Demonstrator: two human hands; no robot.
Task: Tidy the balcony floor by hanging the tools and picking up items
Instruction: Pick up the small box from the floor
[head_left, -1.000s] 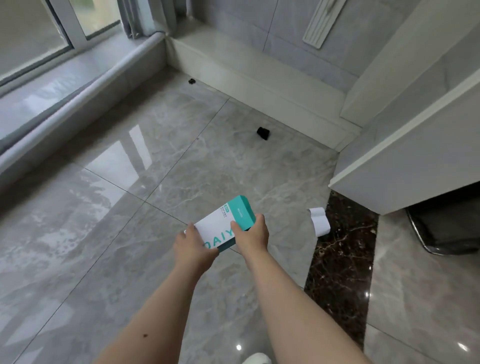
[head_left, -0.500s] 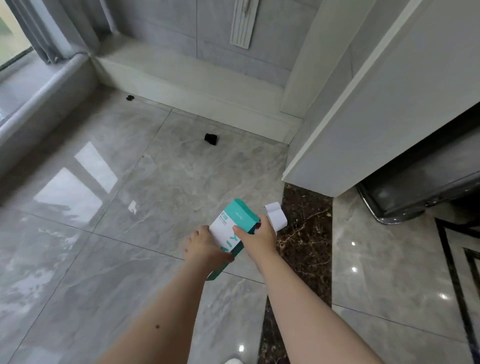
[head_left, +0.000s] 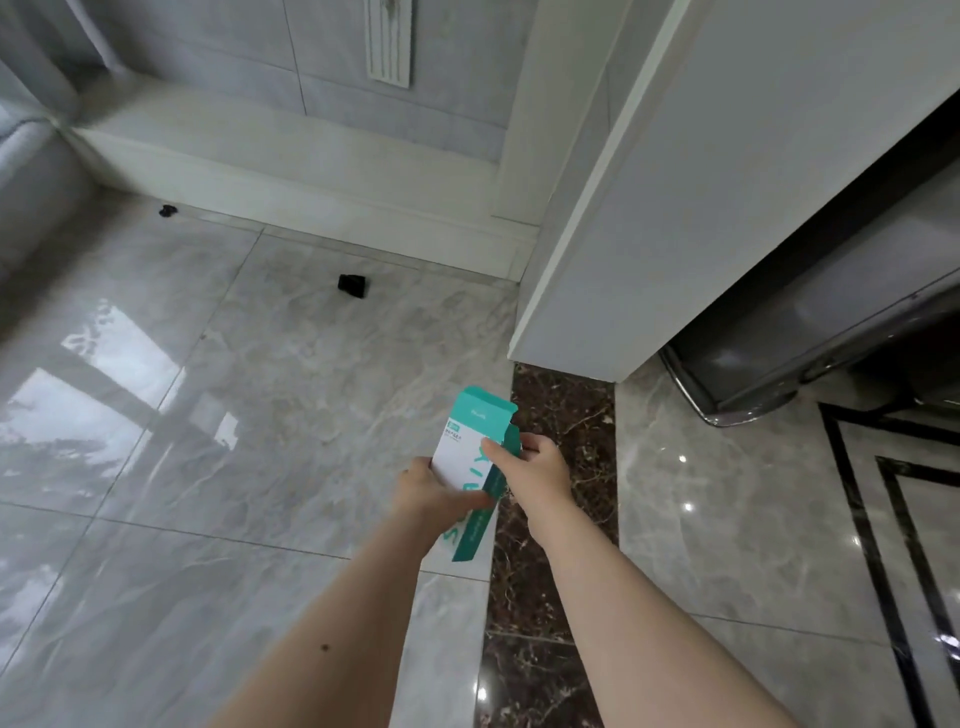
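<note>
A white and teal cardboard box (head_left: 470, 457) is held upright over the floor, its top flap open. My left hand (head_left: 431, 493) grips its lower left side. My right hand (head_left: 537, 470) grips its right edge near the top, thumb across the white face. A small black object (head_left: 353, 286) lies on the grey tiles further off, and a smaller black piece (head_left: 167, 210) lies by the skirting at the far left. The white paper seen earlier near the threshold is hidden behind the box and hands.
A white door panel (head_left: 701, 208) stands at the right, with a dark marble threshold strip (head_left: 550, 597) below it. A chrome chair base (head_left: 727, 405) sits beyond the door. White skirting (head_left: 311, 192) runs along the far wall. A window ledge (head_left: 21, 171) is at left.
The view has swung right toward the door. The box has turned more upright between my hands and its top flap now stands open. The white paper on the floor is now covered.
</note>
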